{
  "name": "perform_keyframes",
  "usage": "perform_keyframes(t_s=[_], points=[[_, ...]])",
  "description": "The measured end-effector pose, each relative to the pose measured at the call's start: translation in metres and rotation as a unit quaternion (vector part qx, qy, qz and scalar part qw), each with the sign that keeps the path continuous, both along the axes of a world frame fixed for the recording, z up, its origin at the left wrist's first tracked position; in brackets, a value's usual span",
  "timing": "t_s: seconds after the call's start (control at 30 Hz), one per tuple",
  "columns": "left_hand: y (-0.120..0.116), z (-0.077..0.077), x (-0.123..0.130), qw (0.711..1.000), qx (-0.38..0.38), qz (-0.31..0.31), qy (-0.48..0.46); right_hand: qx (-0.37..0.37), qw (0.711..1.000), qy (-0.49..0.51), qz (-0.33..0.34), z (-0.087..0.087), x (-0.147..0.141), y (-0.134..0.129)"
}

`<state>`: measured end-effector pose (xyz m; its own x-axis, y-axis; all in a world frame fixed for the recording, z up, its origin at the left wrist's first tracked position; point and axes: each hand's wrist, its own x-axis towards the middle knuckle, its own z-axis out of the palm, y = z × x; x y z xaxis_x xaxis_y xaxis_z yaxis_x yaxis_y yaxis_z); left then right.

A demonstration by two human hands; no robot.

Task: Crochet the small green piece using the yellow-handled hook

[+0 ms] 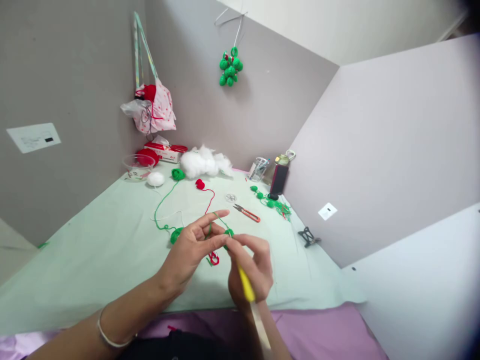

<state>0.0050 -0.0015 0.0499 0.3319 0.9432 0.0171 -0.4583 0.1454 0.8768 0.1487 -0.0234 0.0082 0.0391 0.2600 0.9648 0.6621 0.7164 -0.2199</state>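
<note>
Between thumb and fingertips, my left hand (189,247) pinches a small green crochet piece (229,232), its index finger stretched out with green yarn running over it. My right hand (253,265) is closed round a crochet hook (246,284) with a yellow grip, its tip at the green piece. The fingers hide most of the piece and the hook's head. Beside my left hand lies a green yarn ball (176,235), partly covered by it. Below the hands, a loop of red yarn (213,258) rests on the pale green tablecloth (123,280).
Orange-handled thread snips (247,213) lie beyond my right hand, near a small round clear case (230,198). White stuffing (204,162), a white yarn ball (155,179) and a red yarn ball (200,184) sit farther back. Green crocheted pieces (270,203) and a phone (279,180) are at right.
</note>
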Motion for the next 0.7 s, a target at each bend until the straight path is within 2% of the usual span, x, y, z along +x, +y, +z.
perform_keyframes(t_s=[0.03,0.1,0.2,0.3,0.4,0.5,0.6,0.7], points=[[-0.001,-0.001,0.0,1.0,-0.02,-0.003,-0.015,0.038,0.998,-0.043,-0.019,-0.004,-0.001,0.0],[-0.001,-0.001,-0.002,0.998,-0.052,-0.032,-0.034,0.037,0.998,-0.04,-0.006,-0.006,-0.001,-0.001],[0.003,-0.001,-0.011,0.994,-0.068,-0.08,-0.044,-0.081,0.988,0.093,0.096,0.004,0.0,-0.005],[0.008,-0.003,-0.02,0.995,-0.025,-0.087,-0.033,-0.168,0.946,0.217,0.172,0.015,0.001,-0.011],[0.007,-0.005,-0.026,0.997,0.038,-0.065,0.0,-0.185,0.922,0.274,0.201,0.017,0.0,-0.015],[0.004,-0.008,-0.03,0.995,0.084,-0.032,0.049,-0.2,0.909,0.29,0.223,0.015,-0.001,-0.016],[0.0,-0.011,-0.029,0.993,0.085,-0.071,0.041,-0.223,0.893,0.282,0.27,0.013,-0.004,-0.012],[-0.004,-0.015,-0.026,0.994,0.06,-0.089,0.025,-0.227,0.907,0.246,0.256,0.01,-0.008,-0.007]])
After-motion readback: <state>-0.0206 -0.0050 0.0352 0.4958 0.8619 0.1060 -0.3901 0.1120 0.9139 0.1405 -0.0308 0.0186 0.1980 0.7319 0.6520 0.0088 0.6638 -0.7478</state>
